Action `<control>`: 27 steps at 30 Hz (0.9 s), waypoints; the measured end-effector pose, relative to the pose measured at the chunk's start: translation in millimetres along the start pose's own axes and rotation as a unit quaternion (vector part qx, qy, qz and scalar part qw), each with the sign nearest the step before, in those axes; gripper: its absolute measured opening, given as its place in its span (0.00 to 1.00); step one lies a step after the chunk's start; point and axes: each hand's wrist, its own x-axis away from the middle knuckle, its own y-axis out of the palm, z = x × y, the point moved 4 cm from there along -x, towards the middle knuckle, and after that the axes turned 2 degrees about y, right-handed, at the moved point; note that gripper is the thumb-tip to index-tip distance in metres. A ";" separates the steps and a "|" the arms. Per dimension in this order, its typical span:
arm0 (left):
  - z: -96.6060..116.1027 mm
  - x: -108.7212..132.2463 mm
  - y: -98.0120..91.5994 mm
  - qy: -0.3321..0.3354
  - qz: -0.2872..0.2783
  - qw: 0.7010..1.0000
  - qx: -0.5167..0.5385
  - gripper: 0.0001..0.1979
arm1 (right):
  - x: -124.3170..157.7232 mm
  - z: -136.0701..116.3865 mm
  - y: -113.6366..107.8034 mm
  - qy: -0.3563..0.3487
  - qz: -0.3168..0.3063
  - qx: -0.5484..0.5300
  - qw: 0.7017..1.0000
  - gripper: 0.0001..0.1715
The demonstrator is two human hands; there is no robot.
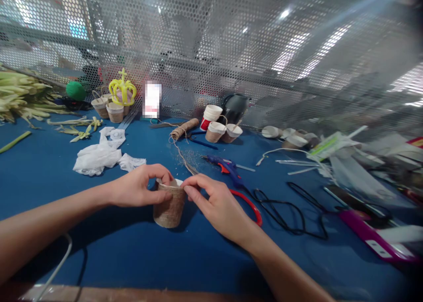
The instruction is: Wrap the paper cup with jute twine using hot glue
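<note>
A paper cup [169,209] wrapped in brown twine stands on the blue table in front of me, its white inside showing at the top. My left hand [145,185] grips its left side, fingers over the rim and inside, thumb pressed on the outer wrap. At the right of the rim, the thumb and forefinger of my right hand [214,205] are pinched together. A strand of twine [180,151] runs from a twine roll [185,129] down to these fingers, which partly hide its end. Just beyond my right hand lies a blue glue gun [228,167].
Twine-wrapped cups [216,131] stand at the back, near stacked paper cups [212,112]. Crumpled white cloth [97,157] lies left. A red-handled tool [249,203], a black cable [280,216] and a purple power strip [366,236] are at right. A perforated metal screen [185,42] borders the table.
</note>
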 end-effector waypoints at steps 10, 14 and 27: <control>13.9 -5.7 5.5 -0.045 0.031 0.999 0.003 0.04 | 2.1 -9.4 1.1 -0.046 0.015 0.037 0.998 0.07; 15.5 -5.3 6.9 -0.054 0.038 0.998 -0.001 0.04 | 3.0 -10.6 2.4 -0.052 0.014 0.044 0.998 0.07; 0.0 -1.4 -3.2 -0.050 0.101 0.993 0.035 0.06 | 5.5 -4.0 -4.9 -0.020 0.092 0.030 0.995 0.05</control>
